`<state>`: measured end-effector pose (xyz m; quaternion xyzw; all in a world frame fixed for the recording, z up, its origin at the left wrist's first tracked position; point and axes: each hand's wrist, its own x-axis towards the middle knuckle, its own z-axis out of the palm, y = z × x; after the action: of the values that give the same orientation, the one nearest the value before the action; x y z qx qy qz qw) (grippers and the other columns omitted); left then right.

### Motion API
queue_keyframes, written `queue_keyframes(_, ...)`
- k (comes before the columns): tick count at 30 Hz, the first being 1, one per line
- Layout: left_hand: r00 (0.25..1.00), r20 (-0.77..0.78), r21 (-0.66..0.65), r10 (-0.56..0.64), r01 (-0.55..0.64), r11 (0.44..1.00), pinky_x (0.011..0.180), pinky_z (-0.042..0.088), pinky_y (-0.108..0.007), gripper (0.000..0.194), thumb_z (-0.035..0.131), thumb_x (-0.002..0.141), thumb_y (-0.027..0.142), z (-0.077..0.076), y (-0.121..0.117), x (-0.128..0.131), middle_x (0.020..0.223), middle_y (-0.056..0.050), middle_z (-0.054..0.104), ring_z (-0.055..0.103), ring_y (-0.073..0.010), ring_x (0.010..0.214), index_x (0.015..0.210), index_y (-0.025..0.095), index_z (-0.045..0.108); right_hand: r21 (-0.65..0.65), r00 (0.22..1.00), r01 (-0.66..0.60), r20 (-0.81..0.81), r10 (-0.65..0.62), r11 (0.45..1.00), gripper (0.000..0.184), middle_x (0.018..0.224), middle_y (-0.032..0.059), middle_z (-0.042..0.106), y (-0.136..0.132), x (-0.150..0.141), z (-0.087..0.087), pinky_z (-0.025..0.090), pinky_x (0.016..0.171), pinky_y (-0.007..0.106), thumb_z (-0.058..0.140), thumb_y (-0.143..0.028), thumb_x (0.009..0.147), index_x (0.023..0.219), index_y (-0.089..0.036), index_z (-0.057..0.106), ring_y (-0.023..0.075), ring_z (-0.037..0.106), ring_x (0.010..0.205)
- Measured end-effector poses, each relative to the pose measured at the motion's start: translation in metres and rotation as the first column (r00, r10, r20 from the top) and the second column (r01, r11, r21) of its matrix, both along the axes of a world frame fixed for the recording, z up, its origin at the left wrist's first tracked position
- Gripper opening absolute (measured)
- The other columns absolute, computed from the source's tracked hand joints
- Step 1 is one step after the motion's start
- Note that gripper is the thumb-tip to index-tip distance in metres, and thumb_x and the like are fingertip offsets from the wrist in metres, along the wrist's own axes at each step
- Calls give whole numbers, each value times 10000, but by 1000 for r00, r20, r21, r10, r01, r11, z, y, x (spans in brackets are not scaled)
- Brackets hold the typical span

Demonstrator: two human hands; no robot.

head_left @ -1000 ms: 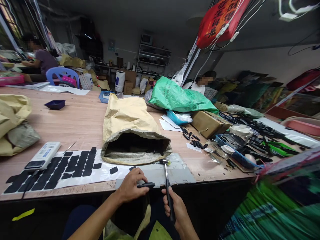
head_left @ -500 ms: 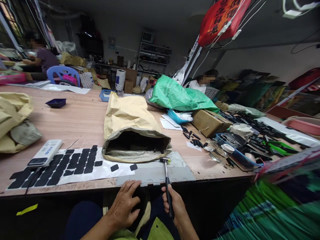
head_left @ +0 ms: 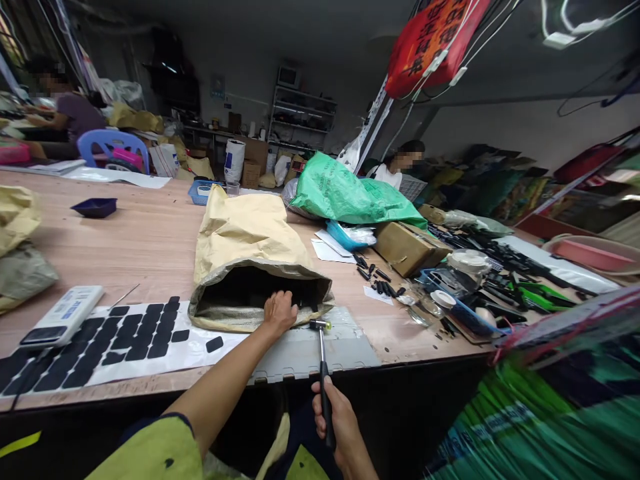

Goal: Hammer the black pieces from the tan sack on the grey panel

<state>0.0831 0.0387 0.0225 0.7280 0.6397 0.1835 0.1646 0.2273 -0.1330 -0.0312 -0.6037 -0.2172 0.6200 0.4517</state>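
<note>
My left hand [head_left: 279, 311] is at the mouth of a cream-coloured sack [head_left: 247, 223] that lies on its side on the table. Its back faces me and the knuckles are bent. The fingertips are out of sight in the sack's dark opening, so what they hold, if anything, does not show. My right hand [head_left: 340, 417] is wrapped round the black handle of a small hammer [head_left: 323, 373]. The hammer's head, with a yellowish face, is over the grey interlocking mat [head_left: 345, 350], just in front of the sack's lower right rim.
To the left, a white sheet [head_left: 187, 353] carries rows of black rounded pads, with a white device [head_left: 67, 313] on it. Rightward are small black parts [head_left: 385, 288], a cardboard box [head_left: 410, 247], a cluttered blue basket [head_left: 465, 310] and a green sack [head_left: 360, 193]. Two people sit farther back.
My left hand has moved up and forward from the table's front edge to the sack's opening. The right hand keeps its hold on the hammer. The whole view has shifted slightly.
</note>
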Motion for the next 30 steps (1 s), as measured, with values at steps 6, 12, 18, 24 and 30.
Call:
queue_keyframes(6, 997, -57, -137, 42, -49, 989, 797, 454, -333, 202, 529, 874, 278, 1, 12, 3, 1022, -121, 660, 627, -241, 969, 958, 170, 678, 8, 1000, -16, 4, 16, 1000, 561, 488, -65, 505, 0, 2, -2, 264, 314, 168, 639, -713, 701, 831, -172, 567, 49, 378, 326)
queue_keyframes(12, 1000, -13, 16, 16, -15, 1000, 875, 399, -364, 171, 584, 865, 330, 6, -21, -31, 1040, -72, 644, 537, -246, 1038, 964, 212, 658, 3, 1000, 0, 20, 0, 1000, 605, 468, -71, 491, 2, -1, 3, 250, 305, 170, 669, -739, 623, 800, -170, 565, 47, 356, 317)
queue_keyframes(18, 975, 60, 53, -212, 209, 976, 846, 357, -357, 140, 641, 835, 327, -10, -63, -50, 930, -45, 646, 508, -230, 970, 920, 224, 682, 26, 999, 9, 32, -10, 1000, 556, 465, -71, 489, 1, -4, 7, 245, 312, 169, 660, -698, 655, 795, -168, 566, 49, 361, 316)
queue_keyframes(24, 976, 127, 68, -176, 169, 983, 849, 346, -356, 169, 660, 817, 330, -24, -67, -52, 920, -37, 639, 495, -227, 964, 956, 243, 704, 109, 980, 20, 195, -41, 994, 592, 487, -74, 492, 0, -11, 5, 277, 311, 179, 600, -732, 692, 846, -161, 582, 59, 374, 332)
queue_keyframes(30, 976, 182, 48, -116, 109, 993, 853, 368, -336, 145, 668, 794, 286, -23, -65, -52, 908, -18, 631, 503, -210, 951, 931, 251, 699, 214, 881, -28, 467, -77, 976, 575, 524, -64, 482, -19, -18, -1, 301, 335, 214, 518, -725, 770, 899, -176, 627, 84, 391, 361)
